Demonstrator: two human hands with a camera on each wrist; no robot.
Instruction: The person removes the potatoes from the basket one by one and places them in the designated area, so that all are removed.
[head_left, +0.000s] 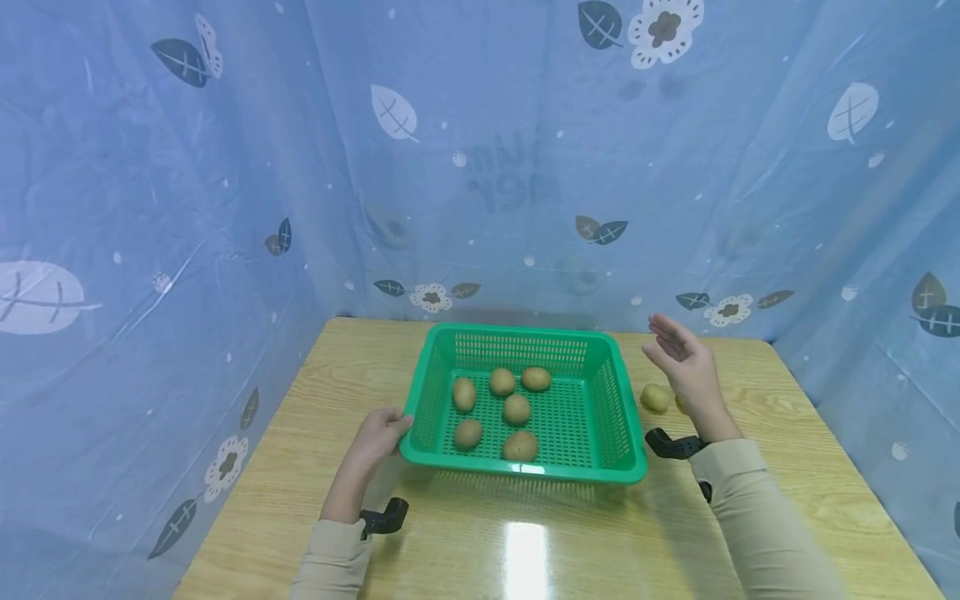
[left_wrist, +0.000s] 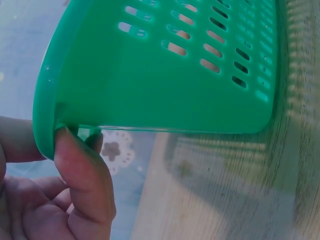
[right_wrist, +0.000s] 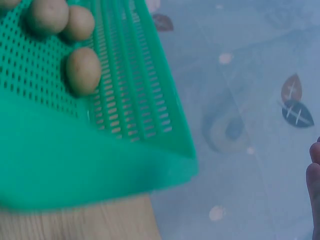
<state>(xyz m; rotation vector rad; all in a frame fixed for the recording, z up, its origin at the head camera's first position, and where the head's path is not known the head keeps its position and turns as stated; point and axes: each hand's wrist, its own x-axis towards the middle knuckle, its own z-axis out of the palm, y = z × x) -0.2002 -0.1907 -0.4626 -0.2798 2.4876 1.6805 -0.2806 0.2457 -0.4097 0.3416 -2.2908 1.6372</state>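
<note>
A green plastic basket (head_left: 525, 472) with slotted walls holds several brown potatoes (head_left: 517, 409), spread over its left and middle floor. My left hand (head_left: 380, 435) pinches the basket's rim near its front left corner. In the left wrist view the thumb (left_wrist: 82, 165) lies on one side of that rim, with fingers on the other. My right hand (head_left: 692, 372) is raised to the right of the basket, apart from it, fingers extended and nothing in them. Below this hand lies a yellowish potato (head_left: 656, 397) on the table, with another one partly hidden behind the wrist.
The basket stands over a light wooden table (head_left: 450, 542). Blue curtains (head_left: 480, 167) with leaf and flower prints enclose the back and both sides. Each wrist carries a black camera mount, one near the left sleeve (head_left: 330, 554), one by the right sleeve (head_left: 765, 517).
</note>
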